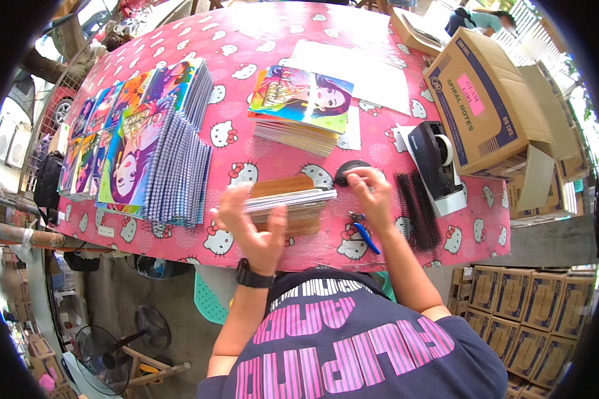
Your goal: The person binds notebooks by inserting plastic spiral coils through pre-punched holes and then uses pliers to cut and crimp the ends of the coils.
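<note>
My left hand is at the left end of a thin stack of paper sheets, thumb and fingers spread apart. The stack lies on a brown wooden stand with a raised back board. Just to the right, my right hand has its fingers curled together, the tips at the edge of a round black disc. Whether anything small is between those fingertips cannot be made out. Blue-handled pliers lie below that hand. Black spiral coils lie to its right.
Piles of spiral notebooks with colourful covers fill the table's left. A stack of covered pads stands behind the stand. At right are a black tape dispenser and an open cardboard box. White sheets lie at the back.
</note>
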`<state>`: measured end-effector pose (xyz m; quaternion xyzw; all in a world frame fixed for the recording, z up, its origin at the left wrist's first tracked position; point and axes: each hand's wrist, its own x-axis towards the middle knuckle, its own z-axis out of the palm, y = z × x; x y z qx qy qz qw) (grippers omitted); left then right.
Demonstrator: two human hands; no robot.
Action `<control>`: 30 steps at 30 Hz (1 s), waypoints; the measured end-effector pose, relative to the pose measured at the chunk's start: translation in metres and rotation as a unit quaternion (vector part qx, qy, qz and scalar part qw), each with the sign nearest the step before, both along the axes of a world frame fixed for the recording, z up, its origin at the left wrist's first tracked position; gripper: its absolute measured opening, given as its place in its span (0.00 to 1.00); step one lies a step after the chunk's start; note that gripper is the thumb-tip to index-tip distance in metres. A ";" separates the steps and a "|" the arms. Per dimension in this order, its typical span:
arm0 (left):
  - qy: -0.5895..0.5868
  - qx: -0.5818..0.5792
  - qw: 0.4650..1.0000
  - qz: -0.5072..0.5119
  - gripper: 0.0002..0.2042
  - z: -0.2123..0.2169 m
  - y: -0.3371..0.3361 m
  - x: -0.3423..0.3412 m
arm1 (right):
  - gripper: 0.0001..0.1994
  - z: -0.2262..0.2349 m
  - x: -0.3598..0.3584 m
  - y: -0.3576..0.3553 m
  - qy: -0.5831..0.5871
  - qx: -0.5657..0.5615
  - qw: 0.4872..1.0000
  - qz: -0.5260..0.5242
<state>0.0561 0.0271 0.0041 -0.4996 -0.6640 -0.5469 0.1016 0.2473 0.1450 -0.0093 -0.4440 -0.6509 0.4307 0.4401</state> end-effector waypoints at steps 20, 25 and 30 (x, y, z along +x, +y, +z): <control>0.157 -0.148 0.975 -0.045 0.14 -0.010 0.028 0.043 | 0.15 -0.067 0.135 0.045 -0.493 0.065 0.860 -0.116; 0.170 -0.158 0.972 -0.043 0.14 -0.016 0.027 0.047 | 0.39 -0.056 0.141 0.015 -0.536 0.049 0.814 -0.221; 0.164 -0.154 0.973 -0.059 0.14 -0.012 0.026 0.048 | 0.37 -0.082 0.131 -0.008 -0.572 0.069 0.792 -0.201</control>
